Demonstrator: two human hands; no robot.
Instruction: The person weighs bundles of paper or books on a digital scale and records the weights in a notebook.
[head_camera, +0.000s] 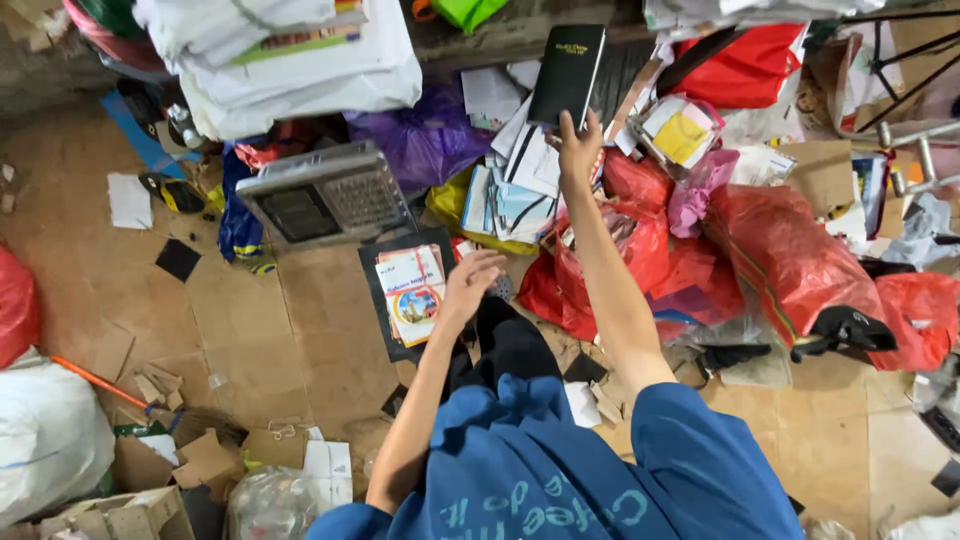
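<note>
The right hand stretches far forward, fingers closed on the lower edge of a black hardcover book held upright above the paper heap, while the left hand rests open-fingered on a colourful booklet (lying on a black board), seemingly steadying it.

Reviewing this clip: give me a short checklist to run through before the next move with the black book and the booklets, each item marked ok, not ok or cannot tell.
1. Right hand has the black book in its grip: ok, fingers on the lower edge, book raised.
2. Grip is secure: cannot tell, only the bottom edge is held.
3. Left hand is free: ok, it rests at the edge of the colourful booklet, holding nothing.
4. Booklet lies flat: ok, on a dark board on the floor.
5. Spot ahead to set the book down: not ok, loose papers and red bags crowd it.
</note>
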